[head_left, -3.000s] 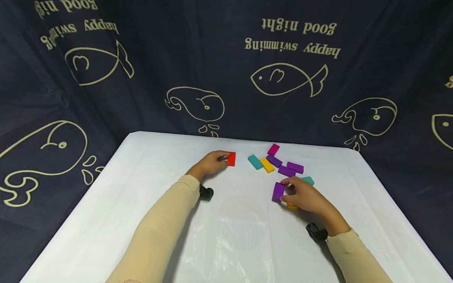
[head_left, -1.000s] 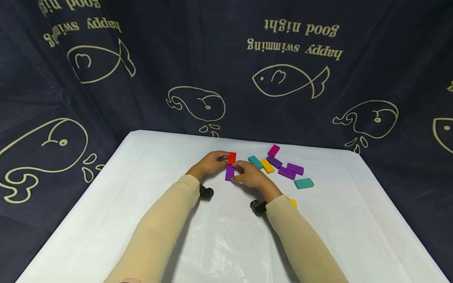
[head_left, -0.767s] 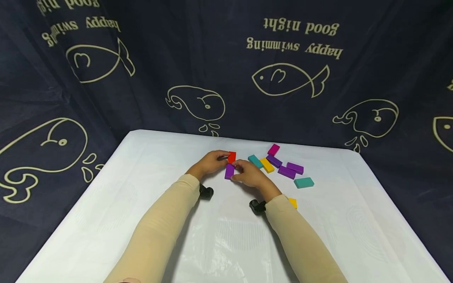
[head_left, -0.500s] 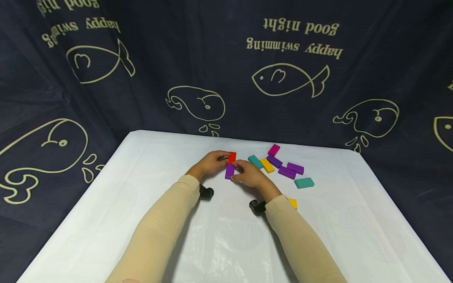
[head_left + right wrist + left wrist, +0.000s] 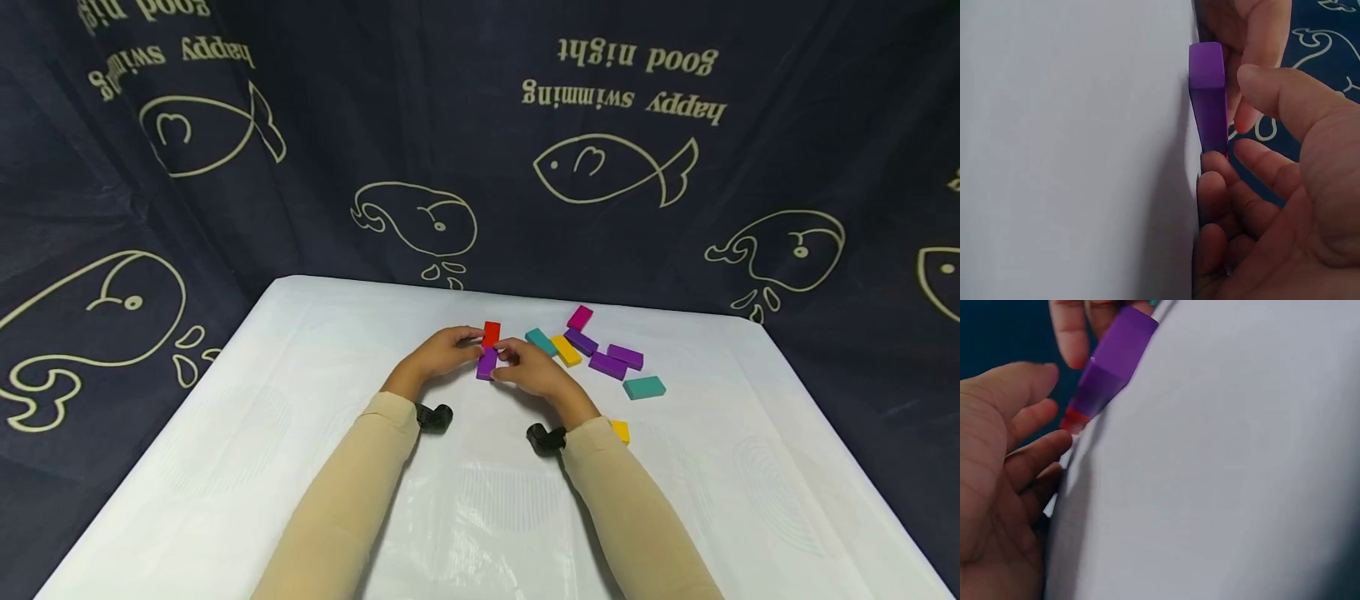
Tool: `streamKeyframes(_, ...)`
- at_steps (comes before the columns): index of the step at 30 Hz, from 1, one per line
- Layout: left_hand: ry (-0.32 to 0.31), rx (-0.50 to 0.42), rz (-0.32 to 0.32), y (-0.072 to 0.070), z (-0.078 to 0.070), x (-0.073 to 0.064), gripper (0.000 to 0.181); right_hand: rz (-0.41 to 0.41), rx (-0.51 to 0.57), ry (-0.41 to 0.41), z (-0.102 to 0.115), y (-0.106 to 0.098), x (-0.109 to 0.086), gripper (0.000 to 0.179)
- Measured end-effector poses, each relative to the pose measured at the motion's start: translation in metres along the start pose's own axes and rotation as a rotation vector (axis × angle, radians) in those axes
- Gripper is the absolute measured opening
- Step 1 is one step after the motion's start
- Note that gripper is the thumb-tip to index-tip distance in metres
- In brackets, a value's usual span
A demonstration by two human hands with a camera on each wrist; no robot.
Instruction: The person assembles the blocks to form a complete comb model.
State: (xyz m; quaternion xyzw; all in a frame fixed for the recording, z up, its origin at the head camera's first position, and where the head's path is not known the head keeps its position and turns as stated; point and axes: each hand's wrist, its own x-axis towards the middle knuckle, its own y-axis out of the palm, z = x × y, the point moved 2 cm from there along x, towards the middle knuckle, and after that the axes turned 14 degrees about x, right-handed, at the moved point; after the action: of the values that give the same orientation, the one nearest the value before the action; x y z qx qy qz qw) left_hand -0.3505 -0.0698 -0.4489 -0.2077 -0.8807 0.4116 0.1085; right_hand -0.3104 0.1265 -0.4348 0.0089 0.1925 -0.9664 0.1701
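Note:
A red block (image 5: pixel 491 333) and a purple block (image 5: pixel 487 364) lie end to end on the white table, the red one farther from me. My left hand (image 5: pixel 442 352) is at their left side, thumb and fingers spread apart. In the left wrist view its fingertips lie close to the red block (image 5: pixel 1075 420); whether they touch cannot be told. My right hand (image 5: pixel 531 368) is at the right side of the purple block. In the right wrist view, its thumb stands off the purple block (image 5: pixel 1208 94) while a fingertip lies against the far end.
Right of the hands lie a teal block (image 5: pixel 541 342), a yellow block (image 5: pixel 566 351), a magenta block (image 5: pixel 580 317) and several purple blocks (image 5: pixel 608 365). Another teal block (image 5: pixel 644 387) sits farther right. The right sleeve partly covers a second yellow block (image 5: pixel 621 431). A dark printed cloth (image 5: pixel 315 233) hangs behind the table.
My right hand has brought the purple block leftward to the near end of the red one. Since half a second ago, my left hand has let go of the red block and drawn back slightly.

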Motion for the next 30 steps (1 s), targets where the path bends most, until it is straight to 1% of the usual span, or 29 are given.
streamKeyframes(4,0.001,0.006,0.009,0.001,0.0,-0.008,0.042,-0.012,0.046,0.018,-0.001,-0.001,0.0,0.049)
streamKeyframes(7,0.02,0.006,0.007,0.002,-0.001,-0.014,0.038,-0.024,0.069,0.028,-0.002,-0.001,0.0,0.048)
streamKeyframes(10,0.034,0.023,0.006,0.002,-0.001,-0.019,0.037,-0.029,0.072,0.032,-0.002,-0.002,0.0,0.047)
streamKeyframes(14,0.049,0.068,0.001,0.002,0.0,-0.022,0.039,-0.038,0.072,0.05,-0.002,-0.003,0.0,0.046)
streamKeyframes(17,0.063,0.091,-0.015,0.003,0.001,-0.023,0.04,-0.025,0.064,0.038,0.001,-0.006,-0.002,0.046)
streamKeyframes(19,0.069,0.097,-0.02,0.004,0.001,-0.024,0.04,-0.011,0.039,0.016,0.004,-0.01,-0.006,0.048)
streamKeyframes(21,0.075,0.108,-0.02,0.005,0.001,-0.024,0.04,-0.003,0.007,-0.012,0.009,-0.018,-0.014,0.05)
streamKeyframes(23,0.075,0.114,-0.017,0.006,0.0,-0.024,0.04,-0.012,-0.033,-0.041,0.016,-0.029,-0.024,0.05)
streamKeyframes(25,0.072,0.119,-0.013,0.007,0.0,-0.024,0.041,-0.046,-0.074,-0.06,0.024,-0.045,-0.037,0.051)
streamKeyframes(27,0.076,0.119,-0.019,0.008,-0.001,-0.023,0.041,-0.077,-0.108,-0.097,0.027,-0.062,-0.05,0.052)
streamKeyframes(30,0.074,0.122,-0.019,0.008,-0.002,-0.022,0.041,-0.129,-0.166,-0.117,0.026,-0.087,-0.068,0.051)
